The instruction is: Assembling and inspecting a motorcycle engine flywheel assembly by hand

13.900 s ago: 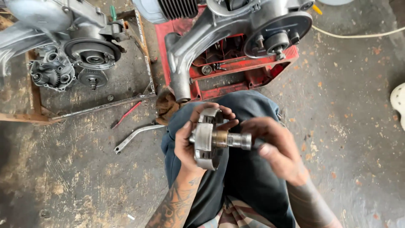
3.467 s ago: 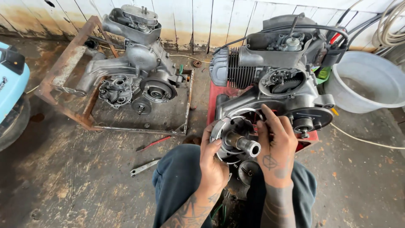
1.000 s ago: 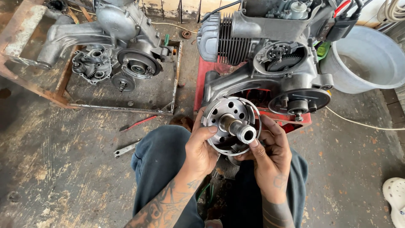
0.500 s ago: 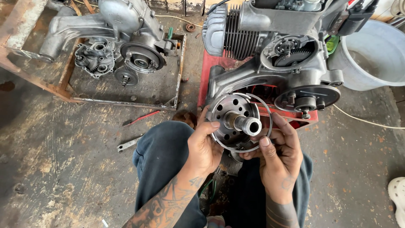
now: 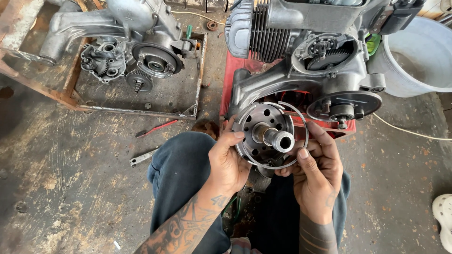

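Centrally, just above the knees, a round clutch drum [image 5: 267, 136] is held up between both hands. The left hand [image 5: 228, 162] is raised from a tattooed forearm, its fingers curled around the drum's left rim, the thumb pressed on the drilled face. The right hand [image 5: 314, 175] is cupped under the lower right edge, with the thumb laid on a thin spring ring [image 5: 301, 141] that stands partly off the rim; its fingers are closed on the part from behind. No labels or packages can be made out; a red stand [image 5: 230, 80] is seen under the grey finned engine [image 5: 301, 51] directly beyond the drum, and a white plastic tub [image 5: 419, 56] stands at the upper right. The drum is shown as dull grey steel, pierced by a circle of round holes, with a short hollow shaft [image 5: 278, 138] projecting from its centre toward the camera. A second engine case [image 5: 122, 42] lies on a rusty frame at the upper left, well apart.
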